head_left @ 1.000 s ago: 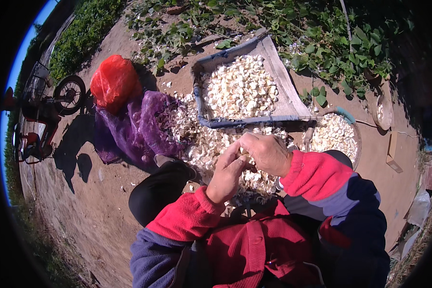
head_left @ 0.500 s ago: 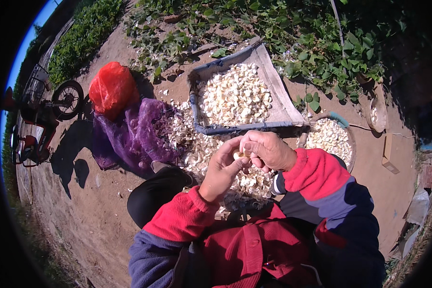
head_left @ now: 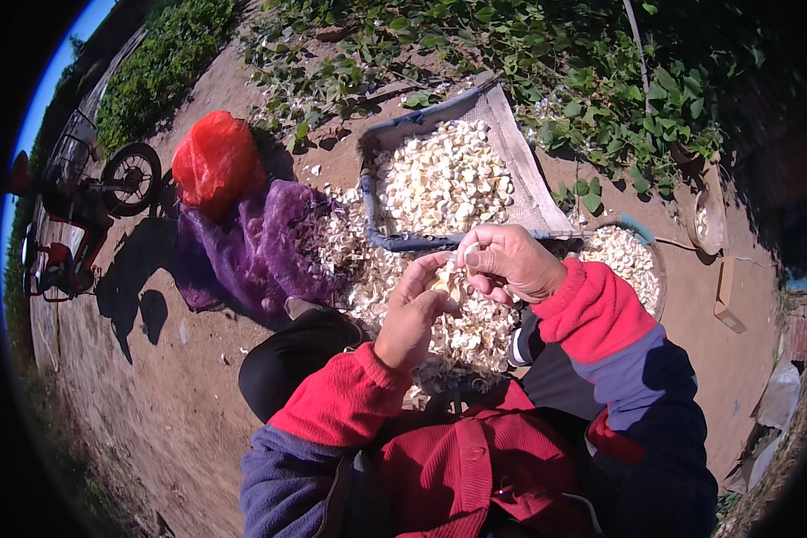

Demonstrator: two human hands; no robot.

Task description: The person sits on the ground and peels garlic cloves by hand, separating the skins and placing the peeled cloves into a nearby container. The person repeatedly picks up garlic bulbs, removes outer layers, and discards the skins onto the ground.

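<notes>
My left hand (head_left: 412, 309) is closed, pinching a pale piece of garlic (head_left: 453, 282) with papery skin between thumb and fingers. Against its upper edge, the thumb and forefinger of my right hand (head_left: 514, 262) are pinched together, their tips close to the left fingertips. The fingers hide part of the garlic. Below both hands, between my legs, lies a heap of loose skins (head_left: 468, 345). Just beyond them, a blue-rimmed tray (head_left: 414, 242) lined with woven cloth holds many pale cloves (head_left: 444, 175).
A round basket of more pale pieces (head_left: 620, 260) stands to the right, beside a small cardboard box (head_left: 728, 296). At left lie a purple mesh bag (head_left: 260, 242) and a red plastic bag (head_left: 213, 161). A motorbike (head_left: 81, 211) is farther left; leafy plants (head_left: 511, 45) line the far side.
Both hands have shifted slightly. The right fingers have opened a little away from the left, and more of the pale garlic piece shows between the hands.
</notes>
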